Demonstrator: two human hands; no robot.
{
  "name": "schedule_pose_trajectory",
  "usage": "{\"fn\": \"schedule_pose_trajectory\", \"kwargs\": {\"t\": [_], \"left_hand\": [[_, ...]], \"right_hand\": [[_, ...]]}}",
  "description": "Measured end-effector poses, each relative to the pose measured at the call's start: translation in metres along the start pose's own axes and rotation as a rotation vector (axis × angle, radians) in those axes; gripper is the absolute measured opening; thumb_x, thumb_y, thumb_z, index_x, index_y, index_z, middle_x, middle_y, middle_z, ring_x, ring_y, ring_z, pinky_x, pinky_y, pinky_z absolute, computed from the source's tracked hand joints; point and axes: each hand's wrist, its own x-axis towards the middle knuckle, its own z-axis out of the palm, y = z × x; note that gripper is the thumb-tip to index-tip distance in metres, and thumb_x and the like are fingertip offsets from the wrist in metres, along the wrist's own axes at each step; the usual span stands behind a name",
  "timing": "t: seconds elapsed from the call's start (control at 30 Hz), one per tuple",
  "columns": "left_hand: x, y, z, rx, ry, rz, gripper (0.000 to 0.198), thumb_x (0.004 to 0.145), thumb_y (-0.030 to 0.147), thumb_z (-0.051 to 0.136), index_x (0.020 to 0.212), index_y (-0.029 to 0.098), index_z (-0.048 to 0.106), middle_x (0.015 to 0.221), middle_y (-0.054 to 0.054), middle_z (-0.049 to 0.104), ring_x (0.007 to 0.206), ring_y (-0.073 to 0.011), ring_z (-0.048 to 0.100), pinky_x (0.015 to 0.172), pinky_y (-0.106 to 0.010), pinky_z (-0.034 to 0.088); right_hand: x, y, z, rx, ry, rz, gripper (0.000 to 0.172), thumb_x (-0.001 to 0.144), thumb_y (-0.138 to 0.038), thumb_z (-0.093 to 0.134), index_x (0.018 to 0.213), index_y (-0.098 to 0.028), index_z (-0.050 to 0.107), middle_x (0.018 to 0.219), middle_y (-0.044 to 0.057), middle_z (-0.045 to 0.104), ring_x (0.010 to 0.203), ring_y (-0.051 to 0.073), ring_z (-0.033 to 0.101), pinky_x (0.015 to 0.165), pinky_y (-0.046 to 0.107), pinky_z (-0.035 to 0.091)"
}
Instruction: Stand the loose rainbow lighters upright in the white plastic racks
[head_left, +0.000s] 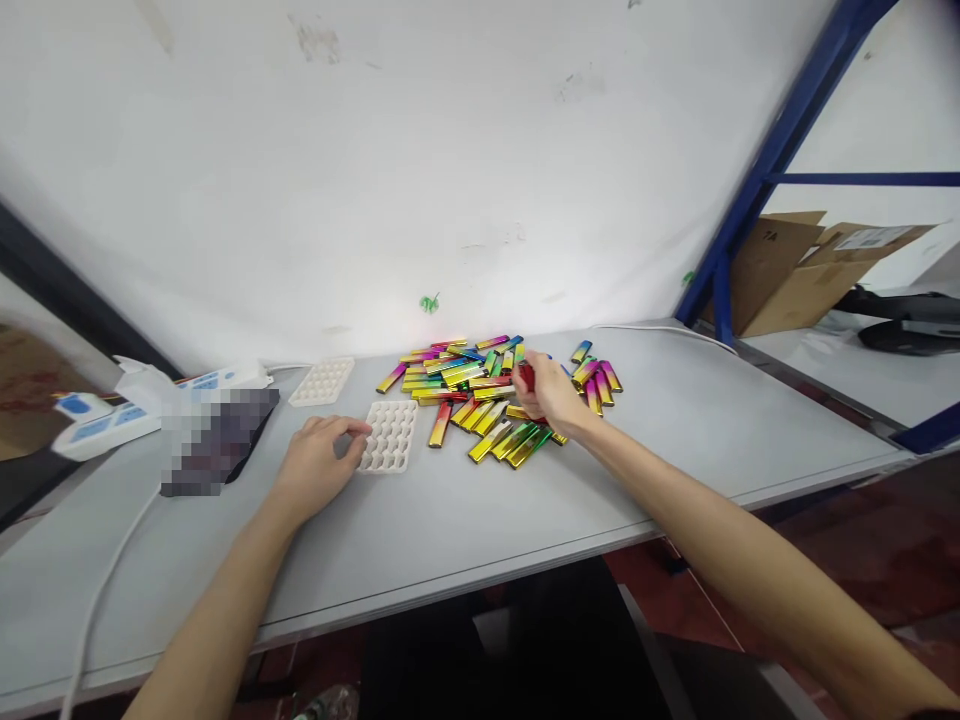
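While the left hand point(321, 462), loosely open, sits at the left edge of the nearer tray point(388, 437), the right hand point(551, 392) grips a red object point(528, 376) right of that tray

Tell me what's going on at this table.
A person's right hand holds a red shiny piece over the pile of multicoloured pieces on the table. The left hand is at the left edge of the nearer white tray, seemingly holding nothing. A second white tray lies farther back, near the wall.
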Motion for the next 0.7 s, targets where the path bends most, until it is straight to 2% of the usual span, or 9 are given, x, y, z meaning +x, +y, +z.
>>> {"fn": "schedule_pose_trajectory", "kwargs": {"t": [0.13,0.27,0.33,0.4,0.47,0.53,0.7], "left_hand": [[-0.012,-0.008,-0.008,-0.025,-0.036,0.008,0.033,0.084,0.043,0.048,0.095,0.027,0.075,0.101,-0.006,0.076,0.107,-0.0316,0.063,0.097,-0.047,0.048],[-0.032,-0.024,-0.017,-0.088,-0.069,-0.065,0.037,0.087,0.051,0.049,0.100,0.033,0.078,0.102,-0.005,0.075,0.098,-0.0291,0.067,0.090,-0.043,0.053],[-0.041,-0.022,-0.018,-0.093,-0.103,-0.069,0.038,0.088,0.054,0.048,0.100,0.034,0.079,0.104,-0.005,0.075,0.096,-0.0294,0.068,0.086,-0.043,0.055],[-0.048,-0.011,-0.017,-0.103,-0.179,0.019,0.040,0.090,0.056,0.048,0.105,0.035,0.078,0.109,-0.005,0.075,0.103,-0.0293,0.067,0.092,-0.043,0.054],[-0.049,0.006,-0.012,-0.065,-0.223,0.134,0.043,0.085,0.061,0.058,0.115,0.035,0.074,0.127,-0.003,0.070,0.120,-0.0308,0.059,0.105,-0.046,0.047],[-0.044,0.024,-0.006,-0.035,-0.255,0.221,0.059,0.078,0.064,0.068,0.129,0.034,0.066,0.139,-0.004,0.064,0.128,-0.0322,0.054,0.110,-0.049,0.042],[-0.018,0.049,0.007,-0.056,-0.297,0.294,0.061,0.075,0.066,0.071,0.124,0.030,0.063,0.134,-0.008,0.063,0.124,-0.0323,0.054,0.103,-0.046,0.044]], "right_hand": [[0.012,0.000,0.019,0.030,-0.029,-0.029,0.052,0.095,-0.058,0.041,0.055,-0.024,0.038,0.047,-0.007,0.020,0.040,0.007,0.011,0.037,0.021,0.010],[0.015,0.001,0.017,0.091,0.006,0.017,0.053,0.093,-0.062,0.041,0.056,-0.025,0.037,0.047,-0.007,0.019,0.040,0.008,0.010,0.036,0.020,0.010],[0.014,0.001,0.012,0.102,0.026,0.037,0.050,0.094,-0.058,0.040,0.057,-0.025,0.037,0.046,-0.007,0.020,0.040,0.008,0.010,0.036,0.020,0.010],[0.013,0.001,0.009,0.110,0.045,0.047,0.048,0.094,-0.055,0.038,0.057,-0.024,0.037,0.046,-0.007,0.020,0.039,0.008,0.010,0.035,0.020,0.010],[0.012,0.002,0.008,0.119,0.044,0.039,0.047,0.095,-0.051,0.038,0.057,-0.024,0.037,0.046,-0.007,0.021,0.039,0.007,0.010,0.035,0.020,0.010],[0.012,0.004,0.008,0.115,0.018,0.013,0.046,0.095,-0.048,0.039,0.057,-0.024,0.037,0.047,-0.007,0.020,0.040,0.007,0.010,0.036,0.019,0.011],[0.010,0.009,0.011,0.082,-0.010,-0.015,0.046,0.096,-0.046,0.038,0.056,-0.024,0.037,0.048,-0.007,0.021,0.040,0.007,0.010,0.036,0.019,0.011]]}}
